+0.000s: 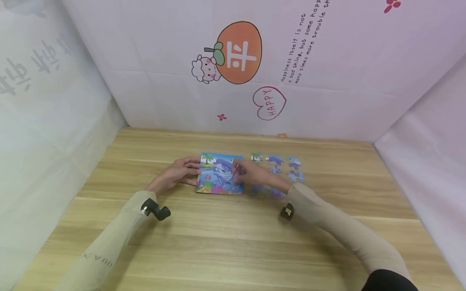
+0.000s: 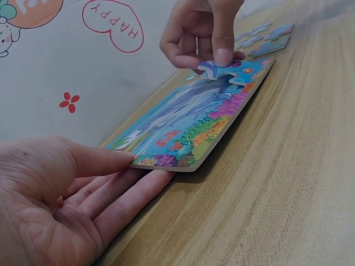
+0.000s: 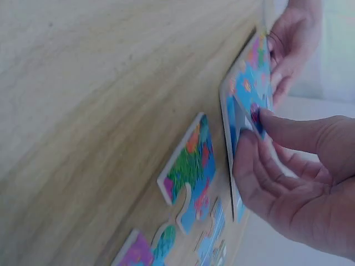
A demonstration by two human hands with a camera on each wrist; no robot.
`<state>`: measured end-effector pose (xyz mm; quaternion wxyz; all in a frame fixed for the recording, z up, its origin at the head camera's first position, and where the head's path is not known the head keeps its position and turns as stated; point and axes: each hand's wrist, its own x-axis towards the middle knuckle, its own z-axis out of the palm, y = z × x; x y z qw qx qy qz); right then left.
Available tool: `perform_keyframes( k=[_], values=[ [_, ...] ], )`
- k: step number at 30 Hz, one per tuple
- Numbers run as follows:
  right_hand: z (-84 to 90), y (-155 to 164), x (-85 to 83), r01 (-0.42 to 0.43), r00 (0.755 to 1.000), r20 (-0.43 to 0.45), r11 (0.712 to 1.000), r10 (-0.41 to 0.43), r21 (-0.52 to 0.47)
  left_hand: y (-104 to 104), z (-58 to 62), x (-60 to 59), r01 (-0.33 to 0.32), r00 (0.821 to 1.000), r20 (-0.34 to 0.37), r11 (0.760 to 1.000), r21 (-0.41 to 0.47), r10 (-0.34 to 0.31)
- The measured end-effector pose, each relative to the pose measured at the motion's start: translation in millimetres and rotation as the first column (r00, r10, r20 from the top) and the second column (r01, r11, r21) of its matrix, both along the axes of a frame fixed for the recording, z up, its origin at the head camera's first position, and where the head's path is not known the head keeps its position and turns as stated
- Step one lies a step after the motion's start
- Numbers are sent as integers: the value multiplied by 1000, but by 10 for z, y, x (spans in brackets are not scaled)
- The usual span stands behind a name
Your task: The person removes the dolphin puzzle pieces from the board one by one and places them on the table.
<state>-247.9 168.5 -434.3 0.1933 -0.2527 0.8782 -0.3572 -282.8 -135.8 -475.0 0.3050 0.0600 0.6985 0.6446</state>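
A dolphin jigsaw puzzle [image 1: 218, 188] in a flat tray lies on the table, with a palm tree, dolphins and coral printed on it. My left hand [image 1: 177, 173] grips the tray's left edge; in the left wrist view the thumb is on top and the fingers are below. Over the right part of the picture, my right hand [image 1: 256, 173] pinches a puzzle piece [image 2: 209, 70] between thumb and fingers. That piece is tilted, with one side raised off the tray, and the right wrist view shows a gap under it. Fingers partly cover the piece.
Several loose puzzle pieces [image 1: 295, 175] lie in rows just right of the tray, some hidden under the right forearm. The wooden table [image 1: 225, 238] meets a printed white cloth [image 1: 164, 81] at the back, and more white cloth hangs at both sides.
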Motion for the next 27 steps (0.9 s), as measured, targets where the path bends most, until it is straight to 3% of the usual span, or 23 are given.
perform_keyframes(
  k=[6,12,18,27],
  values=[
    [50,185,-37,-31,1000,-7,997,31,-69,9,9,7,-12,1000,0,1000,0,12],
    [74,406,-39,-9,999,49,995,14,-97,-8,-4,9,-15,1000,-3,1000,-24,15],
    [141,705,-29,52,989,146,995,-40,-80,-25,-21,0,-22,1000,-4,999,-28,22],
    [247,1256,-11,37,976,218,999,-28,-38,-4,-6,-2,-18,1000,3,1000,-14,18]
  ],
)
